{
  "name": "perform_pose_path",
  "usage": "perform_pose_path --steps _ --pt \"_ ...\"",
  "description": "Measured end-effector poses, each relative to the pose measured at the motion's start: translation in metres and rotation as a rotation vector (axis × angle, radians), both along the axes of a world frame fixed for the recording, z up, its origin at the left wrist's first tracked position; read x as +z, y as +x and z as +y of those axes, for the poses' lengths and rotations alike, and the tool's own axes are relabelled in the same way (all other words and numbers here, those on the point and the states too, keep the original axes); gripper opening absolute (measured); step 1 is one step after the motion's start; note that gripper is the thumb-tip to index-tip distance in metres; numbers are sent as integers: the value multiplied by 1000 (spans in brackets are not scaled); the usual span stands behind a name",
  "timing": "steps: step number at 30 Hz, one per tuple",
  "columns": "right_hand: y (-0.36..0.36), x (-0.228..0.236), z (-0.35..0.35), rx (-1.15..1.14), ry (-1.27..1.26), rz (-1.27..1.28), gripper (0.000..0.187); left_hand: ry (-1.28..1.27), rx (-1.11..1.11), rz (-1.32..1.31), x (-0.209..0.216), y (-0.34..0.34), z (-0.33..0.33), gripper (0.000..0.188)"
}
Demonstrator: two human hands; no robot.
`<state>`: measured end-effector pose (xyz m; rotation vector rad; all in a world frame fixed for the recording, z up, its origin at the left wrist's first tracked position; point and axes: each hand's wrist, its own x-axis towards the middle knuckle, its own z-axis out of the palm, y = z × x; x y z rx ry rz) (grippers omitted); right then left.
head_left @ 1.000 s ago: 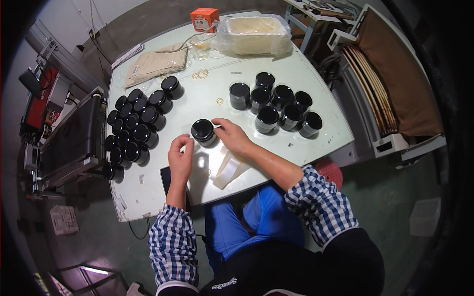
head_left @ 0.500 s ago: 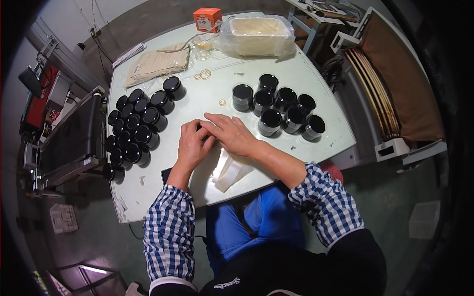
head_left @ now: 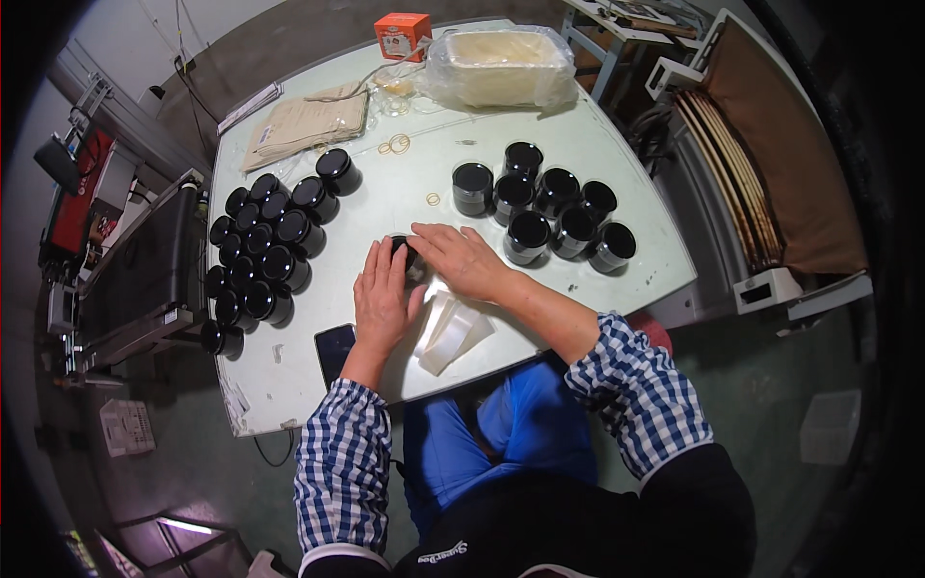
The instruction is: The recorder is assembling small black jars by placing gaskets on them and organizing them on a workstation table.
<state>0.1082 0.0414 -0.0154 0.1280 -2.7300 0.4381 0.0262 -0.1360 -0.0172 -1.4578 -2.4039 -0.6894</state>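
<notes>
A black-lidded jar (head_left: 404, 253) stands on the table between my hands, mostly covered by fingers. My left hand (head_left: 383, 297) lies along its left side, fingers long and close together. From the right, my right hand (head_left: 461, 260) reaches across with its fingertips against the jar. Just below the hands lie whitish, translucent strips (head_left: 451, 337), overlapping one another. At my left wrist is a dark phone (head_left: 334, 353). To the left, a close cluster of black jars (head_left: 279, 262) covers that side of the table. Several more black-lidded jars (head_left: 527, 236) stand grouped on the right.
Along the far side of the pale table (head_left: 424, 390) are brown paper bags (head_left: 306, 130), an orange box (head_left: 403, 37) and a plastic-wrapped cream tub (head_left: 501, 72). Thin tan rings (head_left: 395, 144) lie near the middle. Machines flank the table on both sides.
My left hand has straightened its fingers and shifted slightly right and down, uncovering part of the jar and the phone. My right hand has moved slightly right.
</notes>
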Motion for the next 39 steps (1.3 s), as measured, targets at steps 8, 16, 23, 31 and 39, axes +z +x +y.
perform_pose_path --steps 8,16,23,31,39 --pt "12 3 -3 -46 -172 76 57 159 110 -52 -1 0 9 79" --pt "97 -21 -26 -81 -331 67 53 214 83 -262 -3 -13 39 85" --pt "121 -37 -29 -164 -322 66 52 271 60 -305 -14 -5 67 88" --pt "121 -42 -35 -238 -357 124 57 363 -16 -471 -24 23 104 93" --pt "121 -45 -31 -327 -436 163 57 207 -18 -466 -4 24 56 46"
